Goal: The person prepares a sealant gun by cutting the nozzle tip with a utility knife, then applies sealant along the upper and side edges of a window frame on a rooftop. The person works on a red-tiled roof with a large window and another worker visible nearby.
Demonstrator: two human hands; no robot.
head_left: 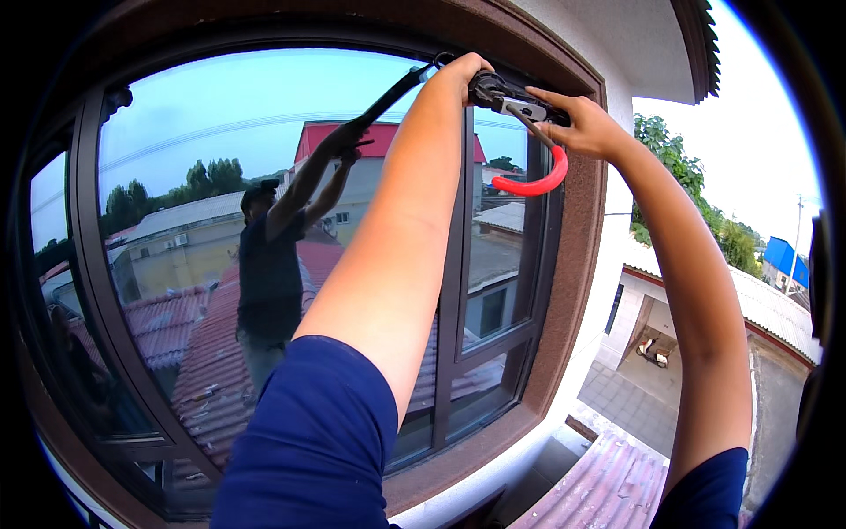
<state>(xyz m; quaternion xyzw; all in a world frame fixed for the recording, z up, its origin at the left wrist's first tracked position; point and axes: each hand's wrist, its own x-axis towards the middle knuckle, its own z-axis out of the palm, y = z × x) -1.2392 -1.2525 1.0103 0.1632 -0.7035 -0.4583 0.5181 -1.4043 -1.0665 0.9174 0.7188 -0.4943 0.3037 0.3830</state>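
Note:
Up at the window's top right corner is a caulking gun point(523, 108), with a black and silver body and a bent rod ending in a red hooked handle point(542, 182). My left hand point(463, 72) is closed on its front part, most of the fingers hidden behind. On its rear part, my right hand point(577, 128) is closed too, with one finger stretched along the top. The gun's barrel is foreshortened here. Its long dark reflection shows in the glass. The gun is close to the brown window frame point(577, 159); whether its tip touches cannot be made out.
Dark mullions point(452, 264) divide the reflecting window glass point(203, 97). A white wall point(612, 220) and an overhanging eave point(692, 48) stand to the right. Below lie a corrugated metal roof point(608, 485) and, further down, a paved yard point(639, 375) with a parked scooter point(653, 352).

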